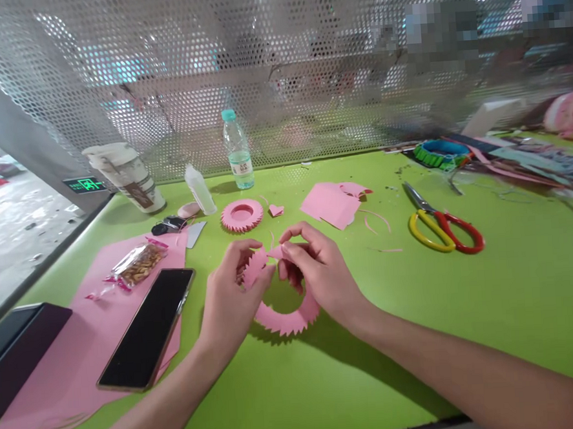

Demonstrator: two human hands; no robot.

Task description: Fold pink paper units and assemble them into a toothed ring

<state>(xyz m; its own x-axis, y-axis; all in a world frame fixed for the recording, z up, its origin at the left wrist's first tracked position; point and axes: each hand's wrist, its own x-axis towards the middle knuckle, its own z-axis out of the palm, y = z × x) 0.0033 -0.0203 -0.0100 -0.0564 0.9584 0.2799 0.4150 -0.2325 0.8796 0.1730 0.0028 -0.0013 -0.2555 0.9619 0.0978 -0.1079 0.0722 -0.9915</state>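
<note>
A pink paper ring with a serrated edge (286,321) is held up just above the green tabletop, its ends apart and curling. My left hand (233,289) pinches one toothed end, and my right hand (321,270) grips the other end, with fingers partly hiding the join area. A second, finished-looking serrated pink ring (242,215) lies beyond my hands. A small pink paper heart-shaped scrap (276,210) lies to its right. Nearest my right hand on the far side is a cut pink paper sheet (332,204), with thin offcuts around it.
Yellow-and-red handled scissors (442,227) lie to the right on the green table (491,305). To the left, a black smartphone (146,330) and a snack packet (139,265) rest on a pink sheet (77,363). A water bottle (238,151), glue bottle (200,189) and perforated metal panel (161,73) stand behind.
</note>
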